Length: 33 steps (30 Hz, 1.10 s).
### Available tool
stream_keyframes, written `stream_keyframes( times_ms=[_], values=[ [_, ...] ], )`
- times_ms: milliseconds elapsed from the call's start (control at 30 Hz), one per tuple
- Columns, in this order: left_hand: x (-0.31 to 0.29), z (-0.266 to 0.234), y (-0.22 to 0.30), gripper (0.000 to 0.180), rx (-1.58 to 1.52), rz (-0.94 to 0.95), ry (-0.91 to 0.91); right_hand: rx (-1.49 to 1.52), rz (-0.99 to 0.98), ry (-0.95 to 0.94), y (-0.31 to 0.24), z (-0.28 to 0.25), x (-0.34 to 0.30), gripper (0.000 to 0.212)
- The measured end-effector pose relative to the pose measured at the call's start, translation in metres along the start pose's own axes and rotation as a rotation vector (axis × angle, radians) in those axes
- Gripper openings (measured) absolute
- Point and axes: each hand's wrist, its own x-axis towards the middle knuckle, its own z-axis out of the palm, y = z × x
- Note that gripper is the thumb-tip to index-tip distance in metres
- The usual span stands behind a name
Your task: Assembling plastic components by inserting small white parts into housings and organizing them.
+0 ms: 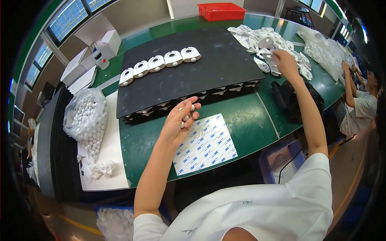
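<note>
My left hand (181, 120) is above the table's near edge, fingers curled round several small white balls (186, 117). Reaching far right, my right hand (286, 64) has its fingertips closed on a white plastic part (265, 54) at the edge of a loose pile (257, 38) of similar parts. On a black foam sheet (201, 76) a slanting row of white plastic housings (156, 63) lies, each with a round dark opening and a small ball at its near edge. More such parts show between the stacked sheets below.
A clear bag of white balls (86, 116) rests at left on a white board (114, 140). A blue-printed sheet (207, 144) lies under my left hand. A red bin (222, 11) stands at the back, plastic bags (321, 48) at right. Another person (360, 96) sits far right.
</note>
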Motion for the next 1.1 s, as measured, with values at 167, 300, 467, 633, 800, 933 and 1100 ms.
stream_keyframes(
  times_ms=[167,300,467,633,800,933,1100],
  values=[
    [-0.004,0.002,0.001,0.034,-0.012,-0.045,0.011,0.194,-0.114,0.193,-0.066,-0.056,-0.029,0.015],
    [-0.004,-0.007,0.000,0.039,-0.044,-0.049,0.008,0.276,-0.459,-0.097,-0.132,-0.070,-0.072,0.016],
    [-0.002,-0.002,0.000,0.032,-0.033,0.002,-0.010,0.299,-0.555,-0.386,-0.150,-0.057,-0.101,0.020],
    [-0.004,0.002,0.002,0.026,-0.019,0.036,0.007,0.298,-0.379,-0.494,-0.138,-0.058,-0.100,0.032],
    [-0.002,-0.002,0.001,0.029,0.084,0.058,0.012,0.218,-0.228,-0.751,-0.139,-0.069,-0.094,0.037],
    [-0.006,0.003,0.004,0.026,0.064,0.045,0.044,0.228,-0.203,-0.772,-0.150,-0.080,-0.086,0.029],
    [-0.006,-0.002,0.006,0.024,0.005,0.059,0.059,0.642,-0.214,-0.560,-0.176,-0.067,-0.089,0.015]
  ],
)
